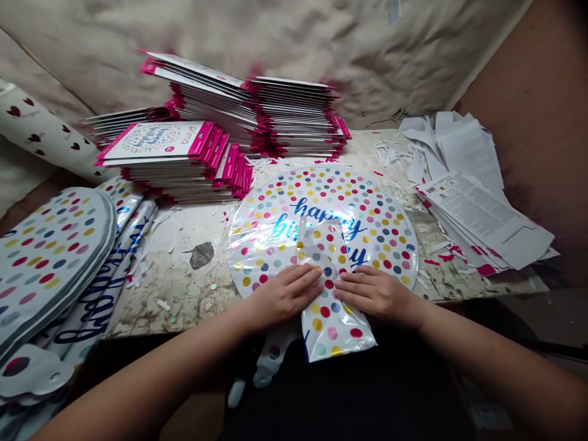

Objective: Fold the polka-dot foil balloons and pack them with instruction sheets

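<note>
A flat round foil balloon with coloured dots and blue "happy birthday" lettering lies at the front edge of the table. On top of it rests a dotted foil balloon folded into a narrow strip, its lower end overhanging the table edge. My left hand lies on the strip's left side with fingers outstretched. From the right, my right hand presses the strip with its fingers flat. The two sets of fingertips are a little apart. A pale balloon tail hangs below my left hand.
Stacks of pink-and-white printed packets stand at the back. Several flat dotted balloons are piled at left, beside folded ones. Loose papers and envelopes lie at right. Paper scraps litter the worn table.
</note>
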